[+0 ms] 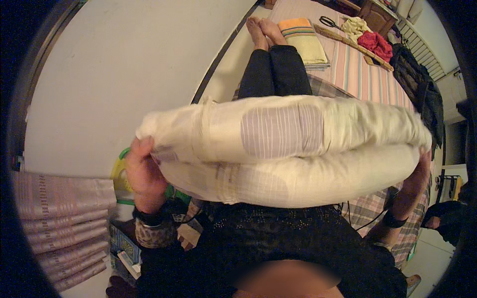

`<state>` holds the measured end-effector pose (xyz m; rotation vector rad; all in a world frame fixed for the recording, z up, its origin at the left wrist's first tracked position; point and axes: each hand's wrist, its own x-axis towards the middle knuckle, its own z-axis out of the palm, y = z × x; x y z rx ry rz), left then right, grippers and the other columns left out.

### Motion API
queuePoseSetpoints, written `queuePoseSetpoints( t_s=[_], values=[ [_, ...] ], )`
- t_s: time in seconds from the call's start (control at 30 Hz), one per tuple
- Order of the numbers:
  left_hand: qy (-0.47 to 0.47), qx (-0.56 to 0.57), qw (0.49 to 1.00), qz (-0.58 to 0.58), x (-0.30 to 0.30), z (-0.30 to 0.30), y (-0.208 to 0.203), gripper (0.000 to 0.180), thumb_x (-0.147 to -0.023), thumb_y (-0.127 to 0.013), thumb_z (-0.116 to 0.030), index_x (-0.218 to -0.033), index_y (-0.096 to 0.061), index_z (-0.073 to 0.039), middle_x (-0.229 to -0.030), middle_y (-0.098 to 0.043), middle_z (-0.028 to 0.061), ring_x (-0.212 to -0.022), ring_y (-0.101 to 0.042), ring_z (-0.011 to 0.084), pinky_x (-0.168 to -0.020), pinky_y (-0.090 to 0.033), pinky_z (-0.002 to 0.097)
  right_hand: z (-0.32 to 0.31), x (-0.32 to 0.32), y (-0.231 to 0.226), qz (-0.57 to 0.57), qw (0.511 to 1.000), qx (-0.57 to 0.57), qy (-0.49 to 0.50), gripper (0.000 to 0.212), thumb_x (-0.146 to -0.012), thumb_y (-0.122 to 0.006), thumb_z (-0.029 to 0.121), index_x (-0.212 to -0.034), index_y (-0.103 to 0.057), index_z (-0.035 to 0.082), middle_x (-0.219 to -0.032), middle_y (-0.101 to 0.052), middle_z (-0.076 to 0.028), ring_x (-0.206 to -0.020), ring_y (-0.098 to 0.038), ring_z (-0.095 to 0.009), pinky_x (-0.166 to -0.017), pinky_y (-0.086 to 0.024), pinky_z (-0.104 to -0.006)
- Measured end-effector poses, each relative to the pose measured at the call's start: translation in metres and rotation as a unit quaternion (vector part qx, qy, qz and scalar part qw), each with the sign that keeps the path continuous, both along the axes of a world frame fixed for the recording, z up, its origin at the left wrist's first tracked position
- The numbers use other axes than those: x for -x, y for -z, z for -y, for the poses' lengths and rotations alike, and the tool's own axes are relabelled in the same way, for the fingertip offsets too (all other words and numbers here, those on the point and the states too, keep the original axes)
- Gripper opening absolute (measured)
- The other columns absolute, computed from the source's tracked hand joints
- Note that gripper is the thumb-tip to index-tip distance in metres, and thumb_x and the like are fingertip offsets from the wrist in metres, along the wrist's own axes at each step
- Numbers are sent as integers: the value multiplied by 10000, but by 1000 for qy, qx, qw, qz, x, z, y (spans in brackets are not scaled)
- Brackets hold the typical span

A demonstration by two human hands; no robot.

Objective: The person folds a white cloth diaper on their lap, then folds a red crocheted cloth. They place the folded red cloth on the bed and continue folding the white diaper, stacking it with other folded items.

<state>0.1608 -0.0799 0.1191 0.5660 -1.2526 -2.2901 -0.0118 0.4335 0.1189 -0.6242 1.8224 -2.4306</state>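
Cream padded bundle (pixel 283 151), soft, creased, grey-striped patches, looks already doubled lengthwise; held up over the person's legs (pixel 273 74), so setting down seems left. Left hand (pixel 144 171) clamped on its left end, right hand (pixel 418 171) on its right, fingers partly hidden. Folded towel (pixel 304 43) lies on striped bed (pixel 343 72).

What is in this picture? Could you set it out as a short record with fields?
Held: cream bundle with grey striped patches
Left hand: grips its left end
Right hand: grips its right end
Legs: stretched out, feet bare
On the striped bedsheet: folded towel, red cloth
Left side: pale wall
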Motion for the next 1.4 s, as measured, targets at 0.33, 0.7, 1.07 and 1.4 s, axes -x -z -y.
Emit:
queuePoseSetpoints(
  t_s=[0.33, 0.7, 1.07, 1.4],
  values=[
    [194, 229, 944, 136, 164, 51, 143, 401, -925, -609, -231, -1238, -578, 16, -1147, -643, 102, -1092, -588, 175, -952, -459, 310, 80, 209, 182, 58, 942, -320, -88, 242, -955, -573, 212, -1046, -638, -3, -1016, -667, -53, -925, -594, -148, -844, -483, -341],
    [158, 705, 685, 98, 136, -6, 125, 634, -920, -608, -266, -1469, -374, -51, -1536, -296, 241, -1440, -248, 403, -1173, -191, 470, 104, 133, 108, 5, 945, -293, 145, 539, -974, -584, 235, -1444, -425, 25, -1436, -476, -188, -1353, -426, -268, -1134, -306, -368],
    [229, 713, 643, 161, 135, -32, 176, 722, -956, -484, -508, -1530, -285, -118, -1591, -196, 182, -1474, -154, 359, -1129, -107, 587, 175, 94, 155, -167, 792, -582, 76, 575, -971, -505, 394, -1453, -430, 91, -1545, -324, -191, -1439, -267, -369, -1160, -157, -523],
    [203, 685, 690, 115, 136, -31, 194, 714, -956, -478, -512, -1529, -294, -129, -1593, -207, 161, -1479, -142, 359, -1146, -92, 567, 148, 110, 204, 16, 903, -420, 85, 613, -1027, -384, 392, -1490, -317, -5, -1565, -271, -220, -1468, -224, -326, -1189, -167, -381]
  ],
)
